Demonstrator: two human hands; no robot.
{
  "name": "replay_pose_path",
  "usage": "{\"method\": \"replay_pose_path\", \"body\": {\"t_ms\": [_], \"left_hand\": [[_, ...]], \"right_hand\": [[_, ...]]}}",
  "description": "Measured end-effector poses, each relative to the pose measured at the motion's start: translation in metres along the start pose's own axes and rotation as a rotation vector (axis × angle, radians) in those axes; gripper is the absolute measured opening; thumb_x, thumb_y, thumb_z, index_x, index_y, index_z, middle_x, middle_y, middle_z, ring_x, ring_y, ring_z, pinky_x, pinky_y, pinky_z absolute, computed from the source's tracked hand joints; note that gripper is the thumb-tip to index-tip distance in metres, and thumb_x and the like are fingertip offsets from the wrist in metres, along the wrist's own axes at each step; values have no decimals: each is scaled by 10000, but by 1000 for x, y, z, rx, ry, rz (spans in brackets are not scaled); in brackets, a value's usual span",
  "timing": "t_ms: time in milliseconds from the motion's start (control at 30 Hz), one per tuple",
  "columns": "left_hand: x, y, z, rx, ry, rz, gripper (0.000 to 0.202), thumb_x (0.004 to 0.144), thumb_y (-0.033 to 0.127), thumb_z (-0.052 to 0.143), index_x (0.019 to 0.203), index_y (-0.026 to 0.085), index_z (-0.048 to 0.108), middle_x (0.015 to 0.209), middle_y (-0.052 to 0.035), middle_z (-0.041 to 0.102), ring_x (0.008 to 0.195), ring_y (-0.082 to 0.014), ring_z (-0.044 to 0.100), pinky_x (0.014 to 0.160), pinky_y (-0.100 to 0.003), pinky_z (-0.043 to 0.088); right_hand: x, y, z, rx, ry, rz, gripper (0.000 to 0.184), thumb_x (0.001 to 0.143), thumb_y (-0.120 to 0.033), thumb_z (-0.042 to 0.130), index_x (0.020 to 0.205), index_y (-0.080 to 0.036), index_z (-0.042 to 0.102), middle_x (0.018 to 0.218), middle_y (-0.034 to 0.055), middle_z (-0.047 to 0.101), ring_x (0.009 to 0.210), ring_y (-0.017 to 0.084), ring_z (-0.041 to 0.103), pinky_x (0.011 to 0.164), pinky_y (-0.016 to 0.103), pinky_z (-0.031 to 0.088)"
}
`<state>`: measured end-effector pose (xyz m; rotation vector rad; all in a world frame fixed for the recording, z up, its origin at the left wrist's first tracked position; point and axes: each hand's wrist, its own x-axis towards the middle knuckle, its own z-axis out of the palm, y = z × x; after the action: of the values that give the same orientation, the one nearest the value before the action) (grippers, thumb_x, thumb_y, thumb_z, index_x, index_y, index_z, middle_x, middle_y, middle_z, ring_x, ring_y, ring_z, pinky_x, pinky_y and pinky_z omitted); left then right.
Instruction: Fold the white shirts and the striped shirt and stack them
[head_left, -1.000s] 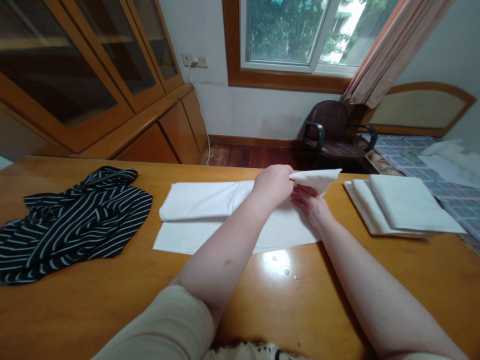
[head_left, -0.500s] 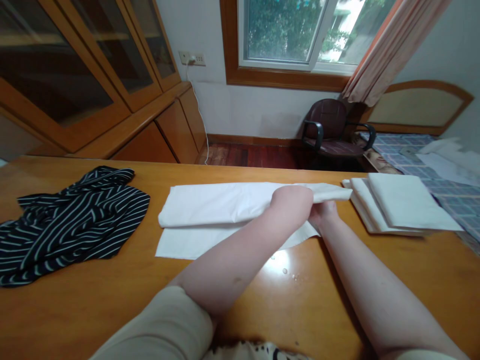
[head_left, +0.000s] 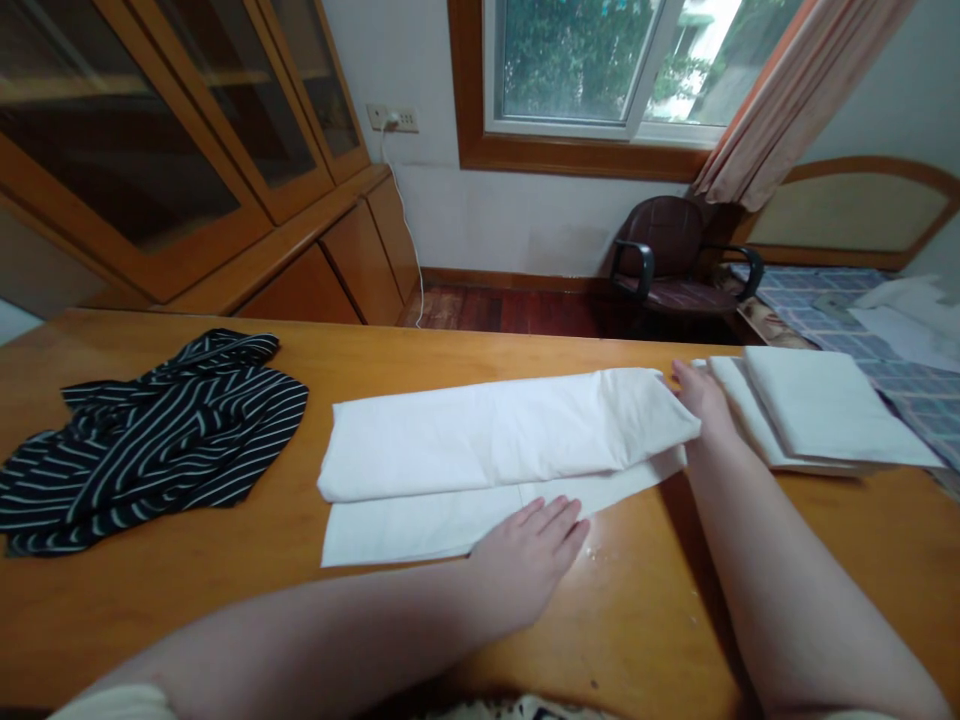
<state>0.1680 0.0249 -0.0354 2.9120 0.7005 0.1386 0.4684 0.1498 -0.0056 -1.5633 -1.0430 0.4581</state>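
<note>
A folded white cloth (head_left: 480, 440) lies lengthwise on the wooden table, its upper layer folded over a longer lower layer that shows along the near side. My left hand (head_left: 529, 555) rests flat at the near edge of the lower layer, fingers stretched out and holding nothing. At the cloth's right end, my right hand (head_left: 705, 405) is closed on the slightly raised, creased edge; some of its fingers are hidden. Just right of that hand sits a stack of folded white cloths (head_left: 814, 405).
A crumpled black-and-white striped cloth (head_left: 172, 440) lies on the left of the table (head_left: 360, 640). Beyond the far edge stand a glass-door cabinet (head_left: 255, 210), a dark office chair (head_left: 664, 245) and a bed with a checked cover (head_left: 814, 300).
My left hand has left the cloth's right end and moved left and nearer, opening flat. The white cloth has shifted nearer, and its upper layer lies spread wider. My right hand stays at the right end.
</note>
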Motion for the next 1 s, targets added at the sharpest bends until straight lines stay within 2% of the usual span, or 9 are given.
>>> {"method": "replay_pose_path", "body": {"t_ms": [100,233,333,433,533,667,767,867,1000], "left_hand": [[-17,-13,2,-29,-24,-134,454,968,268,279,1396,163,388,1468,-94,389,1369,-216,318,1113,-375,261],[-16,-15,3,-63,-37,-225,447,955,256,319,1394,217,392,1475,-81,382,1379,-211,300,1122,-413,243],[-14,-12,2,-91,-28,-266,470,945,269,337,1412,228,362,1480,-107,368,1385,-225,287,1125,-447,231],[-13,-16,-1,-117,-33,-277,517,918,329,413,1419,216,350,1506,-139,306,1401,-261,241,1122,-482,224],[-12,-30,-7,-142,-80,-257,503,909,250,414,1409,225,370,1512,-135,293,1409,-253,215,1126,-497,202],[-9,-49,-19,-223,-151,-226,531,875,107,371,1372,280,433,1511,-78,309,1405,-230,232,1125,-507,196],[-9,-54,-30,-325,-110,-271,512,904,148,348,1370,341,435,1521,9,288,1408,-205,225,1133,-457,219],[-10,-56,-40,-474,-99,-408,489,957,299,297,1445,329,312,1497,13,337,1386,-195,286,1115,-417,286],[-10,-65,-43,-505,-141,-399,482,962,351,285,1443,342,311,1425,15,457,1321,-199,400,1089,-405,324]], "right_hand": [[-22,-33,0,-300,12,-164,503,770,-398,642,1221,-204,530,1254,107,536,1207,333,449,1031,547,302],[-89,-71,30,-630,-677,-578,444,797,-295,594,1231,-210,553,1245,114,587,1125,275,544,991,425,396],[-128,-69,60,-807,-895,-709,489,765,-181,577,1252,-167,539,1347,143,514,1164,287,522,955,410,432],[-133,-53,77,-882,-909,-768,425,778,-149,545,1201,-174,575,1345,130,523,1167,289,520,945,419,438],[-122,-43,82,-842,-864,-756,339,816,-154,503,1130,-193,622,1225,105,623,1112,266,573,926,401,462],[-114,-48,70,-691,-689,-703,410,811,-115,448,1164,-222,626,1179,69,657,1067,223,613,922,372,485],[-116,-59,53,-587,-601,-714,408,805,-154,447,1145,-256,649,1126,49,681,1014,220,635,899,382,499],[-117,-70,42,-558,-692,-785,346,805,-198,464,1067,-249,684,1035,59,708,951,226,646,861,382,496],[-116,-75,47,-666,-1017,-791,238,790,-163,496,894,-227,701,862,54,702,833,192,628,749,300,467]]}}
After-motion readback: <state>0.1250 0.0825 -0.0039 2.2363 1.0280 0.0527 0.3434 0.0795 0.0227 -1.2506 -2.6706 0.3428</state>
